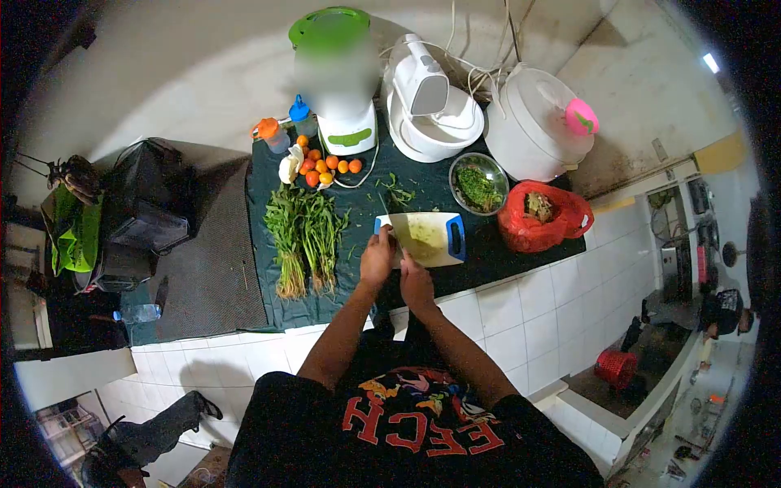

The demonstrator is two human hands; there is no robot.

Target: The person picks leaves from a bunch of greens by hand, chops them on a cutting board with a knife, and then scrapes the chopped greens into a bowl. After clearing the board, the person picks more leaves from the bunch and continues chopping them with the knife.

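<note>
A white cutting board [446,249] with blue ends lies in front of me, its surface stained green. My right hand [416,285] is closed round the handle of a knife [395,228], whose thin blade points away and to the left over the board's left end. My left hand [377,257] is at that same end, fingers pinched together beside the blade; whatever they hold is too small to make out. Green scraps [397,193] lie just behind the board. To the left are bunches of leafy greens [305,232] with roots toward me.
Behind the greens lie several tomatoes [312,178]. A blender [348,130], a stand mixer [427,89] and a white bucket [541,122] line the wall. Right of the board are a bowl of chopped greens [478,185] and a red plastic bag [537,232].
</note>
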